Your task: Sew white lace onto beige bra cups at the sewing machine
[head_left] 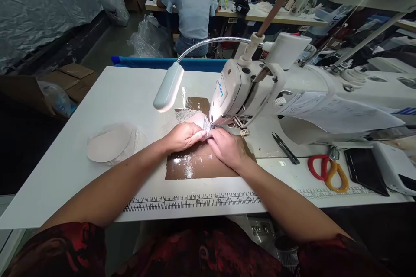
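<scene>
My left hand (183, 136) and my right hand (227, 147) meet just in front of the needle of a white sewing machine (247, 91). Both are closed in a pinch on a small pale, mesh-like piece of fabric (190, 117) that runs back under the presser foot. The hands rest on a brown taped patch (195, 162) on the white table (123, 95). A gooseneck lamp (169, 86) lights the spot.
A stack of pale round fabric pieces (110, 143) lies to the left. Thread snips (286, 148), red and yellow scissors (326, 173) and a dark tablet (364, 171) lie to the right. A printed ruler (191, 201) runs along the front edge. Another person (193, 6) sits at a far bench.
</scene>
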The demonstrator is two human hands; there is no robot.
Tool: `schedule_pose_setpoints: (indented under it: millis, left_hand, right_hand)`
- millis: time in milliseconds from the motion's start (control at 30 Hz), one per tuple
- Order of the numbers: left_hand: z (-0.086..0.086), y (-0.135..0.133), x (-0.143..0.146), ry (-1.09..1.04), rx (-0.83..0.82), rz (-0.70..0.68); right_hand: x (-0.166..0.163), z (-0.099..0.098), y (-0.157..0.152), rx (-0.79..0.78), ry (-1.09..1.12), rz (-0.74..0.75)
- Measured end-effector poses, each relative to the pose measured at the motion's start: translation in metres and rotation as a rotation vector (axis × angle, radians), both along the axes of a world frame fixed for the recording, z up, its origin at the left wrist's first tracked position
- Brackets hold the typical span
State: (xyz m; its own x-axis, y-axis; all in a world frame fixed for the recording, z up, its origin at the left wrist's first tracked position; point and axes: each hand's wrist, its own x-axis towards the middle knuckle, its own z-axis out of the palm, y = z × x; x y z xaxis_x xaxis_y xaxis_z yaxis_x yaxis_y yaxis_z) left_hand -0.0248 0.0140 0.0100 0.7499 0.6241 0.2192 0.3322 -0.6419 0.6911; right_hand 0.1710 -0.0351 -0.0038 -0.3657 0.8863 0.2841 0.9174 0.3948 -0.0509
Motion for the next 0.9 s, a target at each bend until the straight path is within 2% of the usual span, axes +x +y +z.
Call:
schedule_pose_setpoints:
  millis: [200, 467, 667, 900]
  left_hand:
    - [-0.002, -0.003, -0.007, 0.088, 0.216, -0.092]
    - [-0.004, -0.009, -0.002, 0.186, 0.504, -0.109]
    - [-0.003, -0.011, -0.001, 0.225, 0.616, -0.118]
    - [0.003, -0.012, 0.000, 0.262, 0.597, -0.136]
  right_hand:
    - [0.009, 0.002, -0.003, 0.020, 0.009, 0.101]
    - [0.014, -0.001, -0.004, 0.040, 0.018, 0.144]
    - [0.032, 0.000, -0.013, -0.004, 0.077, 0.329]
    - [0.032, 0.002, -0.015, -0.059, 0.085, 0.234]
